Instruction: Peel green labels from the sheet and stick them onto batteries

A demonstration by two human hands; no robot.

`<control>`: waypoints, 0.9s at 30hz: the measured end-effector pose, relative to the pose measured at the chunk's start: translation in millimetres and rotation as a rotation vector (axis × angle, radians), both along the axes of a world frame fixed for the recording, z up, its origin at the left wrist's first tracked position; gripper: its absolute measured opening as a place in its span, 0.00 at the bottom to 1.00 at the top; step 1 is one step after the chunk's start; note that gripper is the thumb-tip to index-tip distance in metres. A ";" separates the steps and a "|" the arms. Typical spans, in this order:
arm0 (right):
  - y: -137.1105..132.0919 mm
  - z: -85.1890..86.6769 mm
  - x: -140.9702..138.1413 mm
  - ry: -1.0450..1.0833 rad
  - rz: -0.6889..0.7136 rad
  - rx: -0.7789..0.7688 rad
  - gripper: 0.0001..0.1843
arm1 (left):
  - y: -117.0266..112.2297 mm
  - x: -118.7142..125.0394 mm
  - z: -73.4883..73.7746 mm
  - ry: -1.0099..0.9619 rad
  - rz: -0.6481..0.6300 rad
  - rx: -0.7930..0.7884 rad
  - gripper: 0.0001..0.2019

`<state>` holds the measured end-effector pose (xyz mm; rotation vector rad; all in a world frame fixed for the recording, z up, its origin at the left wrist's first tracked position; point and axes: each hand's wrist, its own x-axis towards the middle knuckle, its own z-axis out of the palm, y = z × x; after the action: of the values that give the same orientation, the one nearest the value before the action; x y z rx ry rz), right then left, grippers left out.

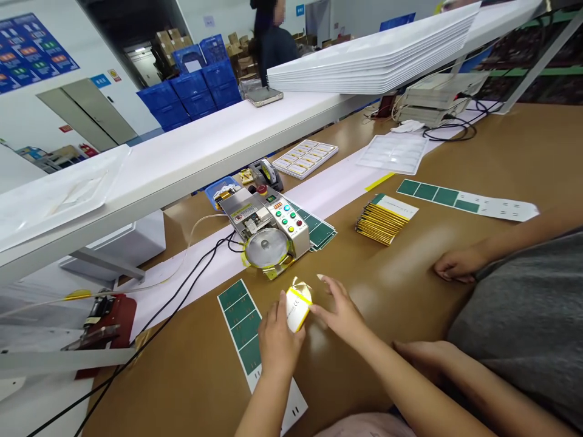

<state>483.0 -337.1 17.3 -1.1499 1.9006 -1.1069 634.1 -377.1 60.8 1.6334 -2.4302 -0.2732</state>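
My left hand (277, 340) and my right hand (339, 312) meet around a small white flat cell (297, 307) edged with yellow tape, just above the brown table. The left fingers curl round its near side; the right thumb and fingers pinch its right end. A loose bit of yellow tape sticks up from its top. Directly behind stands a tape dispenser machine (268, 227) with coloured buttons and a round metal disc. A strip of green labels (243, 331) lies on the table under my left wrist.
A stack of yellow-edged cells (385, 218) sits right of the machine, with a long green label strip (464, 200) beyond. Another person's hands (458, 265) rest at the right. Trays (305, 158), cables and a white shelf (191, 158) line the back.
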 end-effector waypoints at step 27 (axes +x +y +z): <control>-34.1 27.8 14.3 -1.308 0.176 0.216 0.30 | 28.5 5.3 -11.3 0.712 -0.165 0.460 0.36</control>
<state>497.3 -371.2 45.1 -0.2486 0.8208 -1.0794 639.3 -348.6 49.4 1.1645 -2.0092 -1.2722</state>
